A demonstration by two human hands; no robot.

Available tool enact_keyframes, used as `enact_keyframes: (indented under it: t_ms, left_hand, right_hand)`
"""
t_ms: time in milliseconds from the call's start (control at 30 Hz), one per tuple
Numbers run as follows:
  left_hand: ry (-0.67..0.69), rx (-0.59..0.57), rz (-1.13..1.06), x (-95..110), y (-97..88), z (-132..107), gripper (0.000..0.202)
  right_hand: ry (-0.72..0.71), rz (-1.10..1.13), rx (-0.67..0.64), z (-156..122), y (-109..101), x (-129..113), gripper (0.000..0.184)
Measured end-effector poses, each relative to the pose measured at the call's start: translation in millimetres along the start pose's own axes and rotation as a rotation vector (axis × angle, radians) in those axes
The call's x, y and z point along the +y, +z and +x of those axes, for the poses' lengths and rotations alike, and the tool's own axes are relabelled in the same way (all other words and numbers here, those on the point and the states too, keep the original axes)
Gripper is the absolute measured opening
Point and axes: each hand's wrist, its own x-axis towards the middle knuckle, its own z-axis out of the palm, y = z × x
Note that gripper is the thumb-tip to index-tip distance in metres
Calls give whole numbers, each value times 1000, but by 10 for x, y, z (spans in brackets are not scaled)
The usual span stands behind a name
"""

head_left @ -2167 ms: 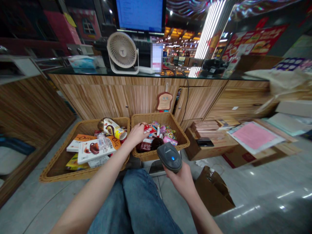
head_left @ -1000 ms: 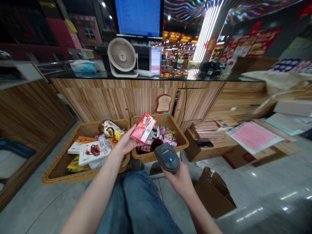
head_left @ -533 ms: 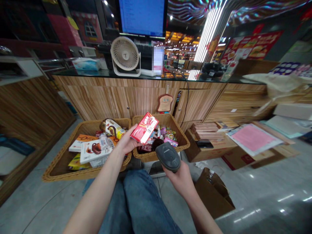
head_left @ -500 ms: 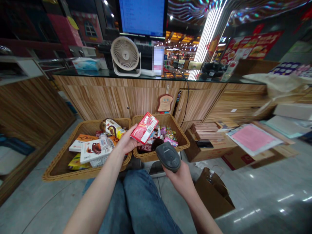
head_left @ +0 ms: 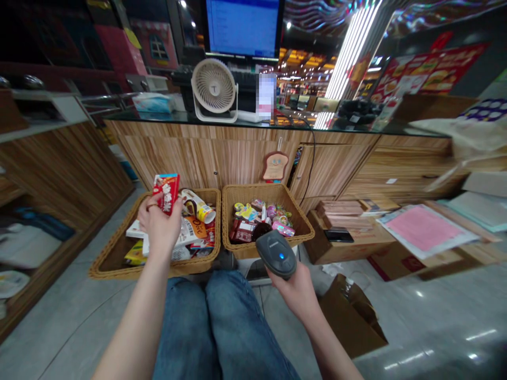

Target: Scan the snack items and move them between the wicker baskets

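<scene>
My left hand (head_left: 161, 224) grips a small red snack packet (head_left: 167, 192) with white lettering, raised over the left wicker basket (head_left: 113, 268). Boxes, a yellow-and-brown canister (head_left: 198, 207) and a yellow bag (head_left: 135, 253) lie in that basket. My right hand (head_left: 295, 287) is wrapped round a dark grey barcode scanner (head_left: 276, 253), its small blue light lit. The scanner's head is just in front of the right wicker basket (head_left: 307, 232), which holds a dark red packet (head_left: 242, 230) and several small colourful sweets.
A wooden counter (head_left: 170, 153) stands ahead, carrying a white fan (head_left: 214, 87) and a monitor (head_left: 243, 26). On the right are cardboard boxes (head_left: 356, 250) with a black phone (head_left: 338, 235) on top, a pink sheet (head_left: 428, 224) and a brown paper bag (head_left: 352, 316) on the floor.
My left hand has carried the red packet leftward, from above the right basket to above the left one. A blue light now shows on the scanner. The view has shifted slightly.
</scene>
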Motion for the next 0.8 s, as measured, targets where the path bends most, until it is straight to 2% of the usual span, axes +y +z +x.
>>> enact_keyframes:
  t_ms: [67,133,233,367,467,533,600,667,733,800]
  left_hand:
    - [49,38,142,-2,-19,-35,54]
    - [136,-53,157,55,56,-93,54]
    - [328,-328,107,202,306,-193,52]
    - [584,-792,105,464,714,-351,56]
    - [683,-1143,90,659,974,-464,63]
    - [656,-1301,23,752,1116,-526,59]
    - [540,-1358,-60,808,1233,-582,50]
    - [384,-1339,-84,841,1324,-639,55]
    - [253,-1294,-9,871,1389,-700,67]
    - [180,-1264,103,911,1429,-754,69]
  right_hand:
    - [9,13,2,3,-7,12,26]
    - [25,16,12,10,-41,43,27]
    - [52,-8,57,27,-149,101,31]
    - [83,-49,117,48,-330,139,35]
    - [89,-46,129,55,-417,146,35]
    - [86,-40,146,54,-440,157,35]
    - [88,-41,162,52,-445,178,35]
    - [89,-42,165,51,-442,202,35]
    - [85,-34,162,52,-435,219,34]
    - [81,-23,164,54,-428,223,32]
